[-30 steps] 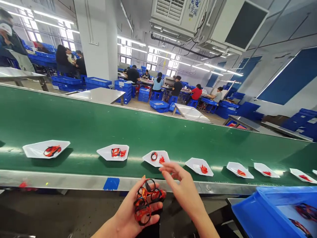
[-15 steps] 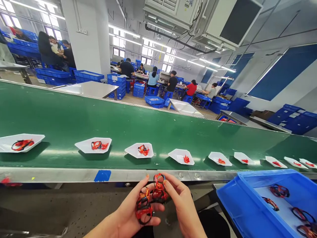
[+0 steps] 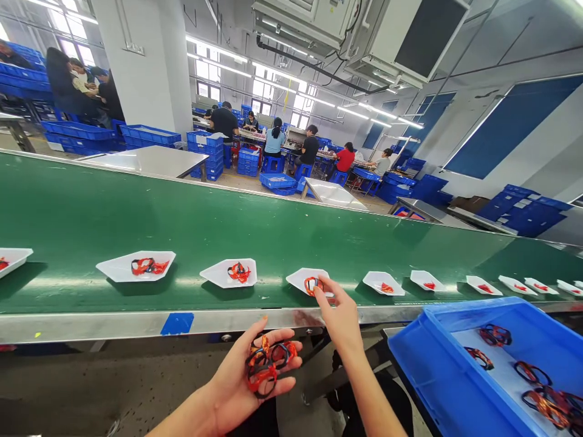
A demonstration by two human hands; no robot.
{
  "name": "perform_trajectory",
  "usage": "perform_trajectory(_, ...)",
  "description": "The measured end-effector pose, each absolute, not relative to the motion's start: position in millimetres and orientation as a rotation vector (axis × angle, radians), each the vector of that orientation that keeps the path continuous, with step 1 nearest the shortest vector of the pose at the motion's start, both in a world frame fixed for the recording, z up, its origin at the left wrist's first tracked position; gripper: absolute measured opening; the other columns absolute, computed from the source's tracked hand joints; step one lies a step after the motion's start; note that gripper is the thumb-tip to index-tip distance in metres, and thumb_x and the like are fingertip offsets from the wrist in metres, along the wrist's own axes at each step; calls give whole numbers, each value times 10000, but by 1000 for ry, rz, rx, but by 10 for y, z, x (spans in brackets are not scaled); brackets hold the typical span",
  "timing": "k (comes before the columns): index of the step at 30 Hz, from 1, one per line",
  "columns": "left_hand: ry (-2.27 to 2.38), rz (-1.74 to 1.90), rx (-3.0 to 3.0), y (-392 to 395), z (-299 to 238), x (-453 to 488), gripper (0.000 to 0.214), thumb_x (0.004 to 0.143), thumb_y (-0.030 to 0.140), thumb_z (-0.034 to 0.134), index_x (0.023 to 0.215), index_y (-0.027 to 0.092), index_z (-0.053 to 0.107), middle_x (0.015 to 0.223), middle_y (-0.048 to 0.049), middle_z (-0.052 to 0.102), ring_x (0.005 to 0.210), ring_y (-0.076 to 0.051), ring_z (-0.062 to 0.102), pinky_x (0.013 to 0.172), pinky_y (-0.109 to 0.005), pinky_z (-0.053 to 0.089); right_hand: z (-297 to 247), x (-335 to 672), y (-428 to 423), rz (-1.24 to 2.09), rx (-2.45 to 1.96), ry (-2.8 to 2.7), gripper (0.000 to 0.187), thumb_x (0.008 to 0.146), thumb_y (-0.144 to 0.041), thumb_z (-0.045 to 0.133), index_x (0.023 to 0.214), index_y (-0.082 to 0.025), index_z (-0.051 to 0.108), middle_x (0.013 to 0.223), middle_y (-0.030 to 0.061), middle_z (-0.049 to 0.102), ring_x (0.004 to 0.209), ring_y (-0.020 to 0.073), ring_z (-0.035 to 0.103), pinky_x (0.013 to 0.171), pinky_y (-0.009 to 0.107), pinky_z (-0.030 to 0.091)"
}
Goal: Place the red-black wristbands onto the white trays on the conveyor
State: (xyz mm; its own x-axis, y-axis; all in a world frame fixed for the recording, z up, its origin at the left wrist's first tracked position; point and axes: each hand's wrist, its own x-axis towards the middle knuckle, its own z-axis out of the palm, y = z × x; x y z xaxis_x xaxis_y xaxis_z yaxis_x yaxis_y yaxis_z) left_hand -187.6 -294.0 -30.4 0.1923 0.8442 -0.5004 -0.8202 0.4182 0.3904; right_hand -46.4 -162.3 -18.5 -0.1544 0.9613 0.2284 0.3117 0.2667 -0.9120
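My left hand (image 3: 232, 379) lies palm up in front of the belt, fingers loosely curled under several red-and-black ring-shaped bands (image 3: 265, 367). Out over the conveyor, my right hand (image 3: 340, 317) pinches one red ring-shaped band (image 3: 312, 285) between thumb and fingertips. That band is at a white pointed tray (image 3: 296, 278), over its inside; whether it touches the bottom I cannot tell. Part of this tray is hidden behind my fingers. The trays to its left, such as one white tray (image 3: 216, 276), hold a dark band with red pieces. Trays to the right hold small red pieces.
A green conveyor belt (image 3: 182, 212) with a metal edge (image 3: 113, 325) crosses in front of me. At right, a blue bin (image 3: 423, 358) holds several more bands. Beyond the belt are tables, stacked blue crates (image 3: 204, 155) and several seated people.
My right hand has moved from beside my left hand up to a white tray, carrying one band. The trays have shifted left in view. My left hand keeps the other bands.
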Motion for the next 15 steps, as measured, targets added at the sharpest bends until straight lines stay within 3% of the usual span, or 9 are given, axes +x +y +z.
perform_trajectory(3, 718, 1201, 23, -2927, -294, -1904, 504, 801, 469, 547, 1165, 121, 575, 1183, -161, 617, 983, -252, 627, 757, -344, 510, -53, -401, -1643, 762, -1215, -1769, 457, 754, -408, 610, 1159, -198, 609, 1114, 114, 644, 955, 257, 600, 818, 401, 483)
perform_trajectory(8, 715, 1216, 13, -2895, -337, -1917, 480, 793, 460, 563, 1134, 123, 593, 1134, -151, 642, 998, -261, 619, 826, -388, 494, -56, -315, -2228, 977, -1029, -2089, 261, 840, -284, 536, 1083, -248, 627, 999, 45, 665, 703, 151, 596, 646, 269, 494)
perform_trajectory(12, 697, 1224, 48, -2875, -388, -1859, 401, 793, 421, 573, 1063, 130, 628, 1037, -136, 678, 1000, -272, 617, 823, -380, 491, -262, -340, -2489, 1002, -955, -2167, 373, 827, -178, 531, 1182, -284, 567, 1129, 32, 616, 901, 170, 595, 794, 284, 486)
perform_trajectory(15, 650, 1224, 69, -2891, -390, -1827, 371, 812, 388, 545, 1057, 123, 634, 1049, -134, 674, 943, -253, 631, 807, -380, 495, -391, -330, -2502, 1013, -1012, -2098, 426, 809, -165, 555, 1214, -297, 535, 1052, 16, 644, 869, 169, 595, 793, 291, 486)
